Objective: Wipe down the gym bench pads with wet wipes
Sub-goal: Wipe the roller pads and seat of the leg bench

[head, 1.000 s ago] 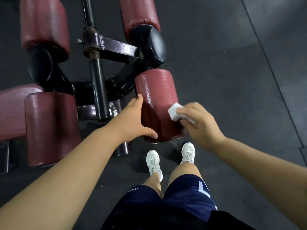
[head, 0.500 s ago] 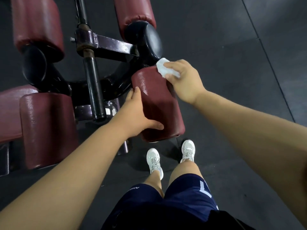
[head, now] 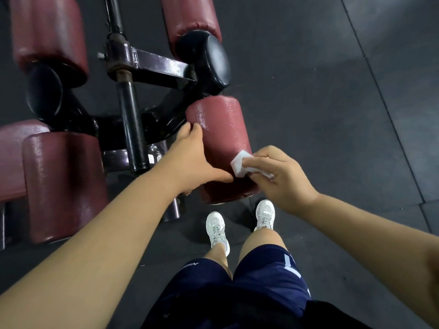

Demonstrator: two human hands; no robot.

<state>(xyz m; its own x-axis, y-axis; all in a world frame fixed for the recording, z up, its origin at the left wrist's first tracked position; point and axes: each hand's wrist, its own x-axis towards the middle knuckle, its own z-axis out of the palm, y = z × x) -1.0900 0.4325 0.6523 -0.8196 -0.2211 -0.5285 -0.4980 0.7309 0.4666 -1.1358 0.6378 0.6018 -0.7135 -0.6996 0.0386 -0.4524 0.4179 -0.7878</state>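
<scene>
A dark red roller pad (head: 218, 129) sticks out from the bench frame toward me, its surface shiny and wet. My left hand (head: 190, 160) grips its left side, thumb across the near end and fingers round the far side. My right hand (head: 280, 176) pinches a folded white wet wipe (head: 240, 166) and presses it against the near right part of that pad.
A second red roller pad (head: 61, 186) lies at the left, beside a flat red pad (head: 11, 157). Two more red rollers (head: 47, 34) (head: 190, 15) sit farther back. A black steel frame (head: 133, 129) runs between them. My white shoes (head: 216, 229) stand on dark rubber flooring.
My right hand slid the wipe from the pad's far end back along its right side to the near end. My left hand kept its hold on the pad.
</scene>
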